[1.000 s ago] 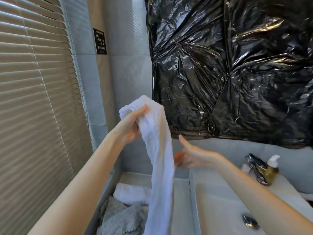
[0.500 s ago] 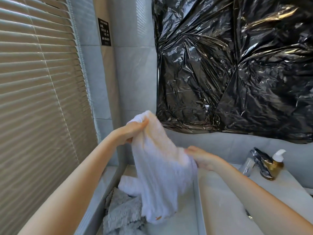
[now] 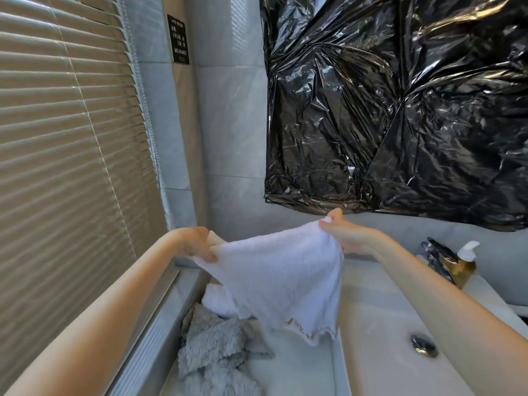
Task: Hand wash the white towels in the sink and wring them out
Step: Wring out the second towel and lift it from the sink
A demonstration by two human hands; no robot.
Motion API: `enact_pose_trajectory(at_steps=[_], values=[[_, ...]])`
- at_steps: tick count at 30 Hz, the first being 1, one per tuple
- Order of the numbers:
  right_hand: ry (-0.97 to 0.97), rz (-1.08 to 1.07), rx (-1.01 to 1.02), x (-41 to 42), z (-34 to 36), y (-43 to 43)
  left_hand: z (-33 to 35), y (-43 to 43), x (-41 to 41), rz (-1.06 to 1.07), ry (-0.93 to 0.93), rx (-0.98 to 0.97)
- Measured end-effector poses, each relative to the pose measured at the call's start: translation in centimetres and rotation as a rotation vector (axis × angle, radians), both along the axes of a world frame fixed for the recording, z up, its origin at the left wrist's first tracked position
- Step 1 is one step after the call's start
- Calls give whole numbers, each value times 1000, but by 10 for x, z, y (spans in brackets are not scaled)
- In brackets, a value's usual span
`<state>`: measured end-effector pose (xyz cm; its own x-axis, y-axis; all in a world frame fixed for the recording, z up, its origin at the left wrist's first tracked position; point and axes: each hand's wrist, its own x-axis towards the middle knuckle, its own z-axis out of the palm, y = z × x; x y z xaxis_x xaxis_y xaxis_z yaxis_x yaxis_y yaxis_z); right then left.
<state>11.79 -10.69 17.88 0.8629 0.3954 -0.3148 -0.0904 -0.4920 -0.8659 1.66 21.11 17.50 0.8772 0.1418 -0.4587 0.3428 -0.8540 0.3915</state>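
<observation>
A white towel (image 3: 283, 278) with orange stitching along its lower hem hangs spread out in the air above the counter's left part. My left hand (image 3: 200, 244) pinches its upper left corner. My right hand (image 3: 343, 235) pinches its upper right corner, thumb up. Behind and below it a second white towel (image 3: 217, 302) lies folded on the counter. The white sink (image 3: 380, 324) lies to the right, with its metal drain (image 3: 424, 344) showing near my right forearm.
A grey fluffy cloth (image 3: 217, 355) lies on the counter at the lower left. A chrome tap (image 3: 437, 260) and a gold soap dispenser (image 3: 464, 264) stand at the sink's back right. Window blinds (image 3: 65, 155) fill the left; black plastic sheeting (image 3: 400, 104) covers the wall ahead.
My left hand came down from holding the towel high. My right hand took hold of the other corner, and both hands pulled the towel out wide.
</observation>
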Motion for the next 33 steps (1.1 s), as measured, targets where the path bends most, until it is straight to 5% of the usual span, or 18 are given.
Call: enact_pose_trajectory(at_steps=[2,4,9,13,16,19,22,24,29,33], values=[[-19,7,-101,-4,-10,-2,-4,-1,4,-1,-120,201],[18,-50,-25,-6,-23,-5,-6,-6,2,79,-243,121],[513,-24,478,-14,-40,-21,-11,-11,-9,359,-281,-541],[656,-236,750,-17,-50,-26,-11,-22,-6,617,-507,-855],[272,-279,535,-16,-55,-27,1,-25,2,641,-748,-675],[-248,-56,138,-20,-50,-22,12,-22,12,670,-788,-640],[-494,-4,-73,-17,-32,-17,25,-16,8,518,-544,-586],[-680,14,-275,-14,-26,-17,31,-12,1,264,-346,-267],[-887,-58,-564,-17,-19,-13,31,-28,-8,-72,-173,544],[-955,-112,-677,-19,-7,-18,17,-31,-10,-44,-451,506]])
